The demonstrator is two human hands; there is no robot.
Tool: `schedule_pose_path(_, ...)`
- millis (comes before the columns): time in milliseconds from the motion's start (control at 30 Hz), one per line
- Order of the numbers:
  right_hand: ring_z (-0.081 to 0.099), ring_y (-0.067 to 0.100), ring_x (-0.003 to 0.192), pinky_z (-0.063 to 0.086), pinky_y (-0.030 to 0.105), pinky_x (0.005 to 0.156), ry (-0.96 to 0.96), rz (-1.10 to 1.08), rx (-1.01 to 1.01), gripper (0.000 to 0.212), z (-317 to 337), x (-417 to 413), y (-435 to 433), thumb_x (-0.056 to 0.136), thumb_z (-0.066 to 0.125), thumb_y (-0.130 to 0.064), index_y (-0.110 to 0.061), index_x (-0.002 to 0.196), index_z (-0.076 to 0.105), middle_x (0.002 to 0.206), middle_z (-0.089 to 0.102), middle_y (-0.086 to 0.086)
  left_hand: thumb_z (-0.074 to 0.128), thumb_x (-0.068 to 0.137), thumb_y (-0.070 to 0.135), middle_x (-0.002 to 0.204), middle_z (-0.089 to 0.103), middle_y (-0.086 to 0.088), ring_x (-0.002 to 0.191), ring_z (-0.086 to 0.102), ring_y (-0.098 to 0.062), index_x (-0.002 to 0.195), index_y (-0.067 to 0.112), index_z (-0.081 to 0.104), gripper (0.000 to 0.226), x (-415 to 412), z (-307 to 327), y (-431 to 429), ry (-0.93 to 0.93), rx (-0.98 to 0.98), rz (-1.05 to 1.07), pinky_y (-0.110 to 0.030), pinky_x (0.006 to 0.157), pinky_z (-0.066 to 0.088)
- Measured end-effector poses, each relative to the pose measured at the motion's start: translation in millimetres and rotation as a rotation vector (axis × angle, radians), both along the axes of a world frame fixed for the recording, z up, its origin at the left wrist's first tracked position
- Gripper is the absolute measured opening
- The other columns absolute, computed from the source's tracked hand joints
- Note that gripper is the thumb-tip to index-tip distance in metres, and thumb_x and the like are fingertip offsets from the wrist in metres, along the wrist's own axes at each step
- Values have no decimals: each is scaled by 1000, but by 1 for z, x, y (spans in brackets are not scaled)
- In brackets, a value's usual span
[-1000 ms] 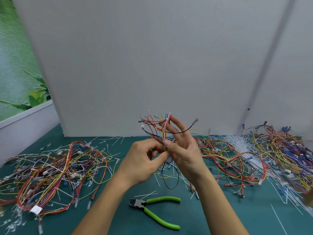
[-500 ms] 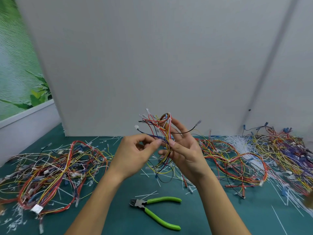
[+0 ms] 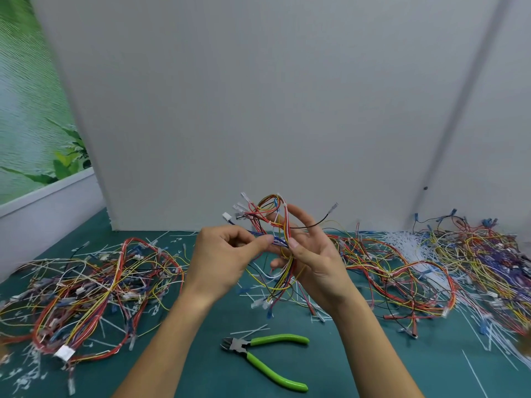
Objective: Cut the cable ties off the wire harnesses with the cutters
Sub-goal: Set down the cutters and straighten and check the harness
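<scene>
Hiding part of the right hand (image 3: 319,262), wire harness (image 3: 270,209) in left hand (image 3: 221,257) pinch.

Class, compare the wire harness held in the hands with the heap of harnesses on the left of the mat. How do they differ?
The held harness is lifted over the mat; the left heap lies on it. The held harness is a small bundle; the left heap is a broad tangle. The left hand and right hand pinch the held harness; no hand touches the left heap. Both have red and yellow wires.
</scene>
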State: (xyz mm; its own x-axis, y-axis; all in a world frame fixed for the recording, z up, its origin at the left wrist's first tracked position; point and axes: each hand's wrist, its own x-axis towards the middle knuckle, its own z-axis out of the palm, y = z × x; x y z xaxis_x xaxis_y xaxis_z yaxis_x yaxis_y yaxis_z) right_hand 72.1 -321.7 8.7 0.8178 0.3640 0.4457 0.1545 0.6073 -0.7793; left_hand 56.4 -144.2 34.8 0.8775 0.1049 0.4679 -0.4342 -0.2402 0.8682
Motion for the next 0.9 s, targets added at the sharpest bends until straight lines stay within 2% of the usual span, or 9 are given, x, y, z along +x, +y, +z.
schedule_pose_path(100,69,31,110,60,33,76,-16,-12,-20,53,1,-1,3,99,51,2,-16,149,45,144,60,17,86,76,39,56,59,-17,49,38,-12,68,24,78,19,-4,2,-3,-55,-33,-33,-24,47,29)
schedule_pose_path(200,67,36,118,60,33,76,-38,-27,-26,50,1,-1,3,99,51,3,-12,146,45,147,58,15,80,83,37,47,55,-4,44,39,-9,75,28,81,12,-6,2,-4,-77,-69,-61,-18,45,31)
schedule_pose_path(333,64,40,121,59,35,77,-28,-62,-47,42,-1,-1,4,97,55,1,-10,137,53,143,61,15,76,88,33,49,47,-11,47,38,-15,83,30,79,6,-3,1,-7,-59,-97,-47,-23,46,30)
schedule_pose_path(467,63,35,118,59,35,78,-27,-82,-58,36,-3,0,5,95,58,1,-12,128,64,137,65,12,70,93,29,47,47,-2,45,37,-11,87,23,80,13,-3,-3,-8,-49,-123,-127,-17,48,32)
schedule_pose_path(600,64,30,118,59,36,81,-35,-67,-58,35,0,-1,2,95,56,2,-8,129,62,138,64,13,70,93,22,47,46,4,44,36,-7,90,19,82,13,-3,-3,-10,-55,-206,-189,-13,49,32)
schedule_pose_path(667,64,30,120,60,37,83,-35,-63,-60,36,2,-2,2,95,56,2,-5,130,59,138,63,13,72,90,20,47,47,-4,45,36,-9,89,19,83,11,-3,-2,-11,-72,-227,-190,-15,49,33)
schedule_pose_path(733,65,30,121,60,40,88,-35,-67,-54,35,3,-4,1,94,56,3,-2,129,58,138,64,14,74,87,20,51,50,-20,45,37,-11,87,20,83,9,-3,-1,-11,-87,-229,-182,-19,49,34)
schedule_pose_path(767,65,30,121,59,40,90,-30,-76,-51,35,4,-5,2,94,56,3,-2,128,58,136,65,14,75,86,20,51,51,-21,45,38,-12,86,20,83,8,-3,-1,-11,-92,-229,-178,-21,48,34)
schedule_pose_path(900,64,30,122,56,44,98,4,-101,-32,29,7,-9,1,95,58,-3,-4,122,64,131,67,17,77,85,20,46,51,1,44,39,-11,88,20,83,8,-2,-3,-10,-100,-207,-161,-20,46,34)
